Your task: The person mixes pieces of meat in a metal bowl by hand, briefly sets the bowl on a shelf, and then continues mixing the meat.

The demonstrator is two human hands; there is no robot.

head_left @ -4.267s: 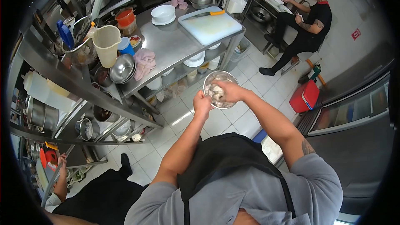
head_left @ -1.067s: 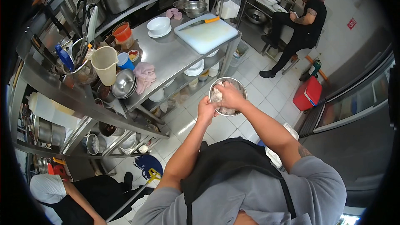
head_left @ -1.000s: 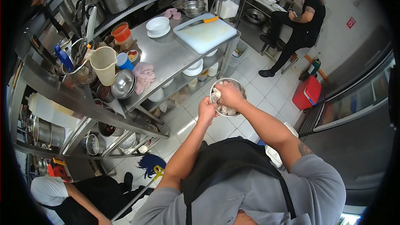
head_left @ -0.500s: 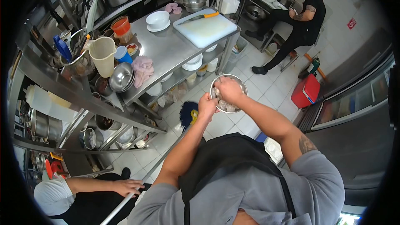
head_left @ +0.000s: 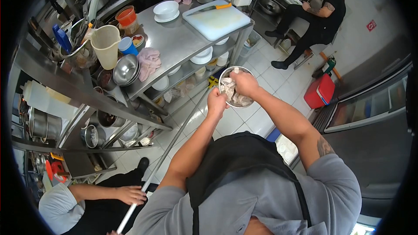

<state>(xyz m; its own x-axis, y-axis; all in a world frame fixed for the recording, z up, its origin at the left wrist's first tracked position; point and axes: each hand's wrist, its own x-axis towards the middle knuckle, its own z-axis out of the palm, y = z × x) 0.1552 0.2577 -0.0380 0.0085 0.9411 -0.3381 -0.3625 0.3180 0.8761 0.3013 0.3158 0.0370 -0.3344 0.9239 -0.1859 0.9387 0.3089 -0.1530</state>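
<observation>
A round metal bowl [head_left: 220, 81] is held out in front of my body, over the tiled floor. Pale pieces that look like raw meat [head_left: 228, 88] lie inside it. My left hand [head_left: 216, 102] is closed on the near left side of the bowl, thumb at the rim. Inside the bowl, my right hand [head_left: 245, 84] has its fingers curled around some of the pale meat, and a bit sticks out by the fingertips. The undersides of those fingers are hidden.
A steel table [head_left: 174, 37] ahead carries a cutting board [head_left: 217, 22] with a knife [head_left: 213, 8]. At lower left a co-worker's hand [head_left: 132, 195] grips a long pole [head_left: 172, 143] beside me. Another person [head_left: 324, 15] sits at back right. A red cooler [head_left: 319, 91] stands right.
The bowl has risen slightly in view, and more pale meat shows as my right hand shifts up and right. The pole's mop head has moved away toward the table.
</observation>
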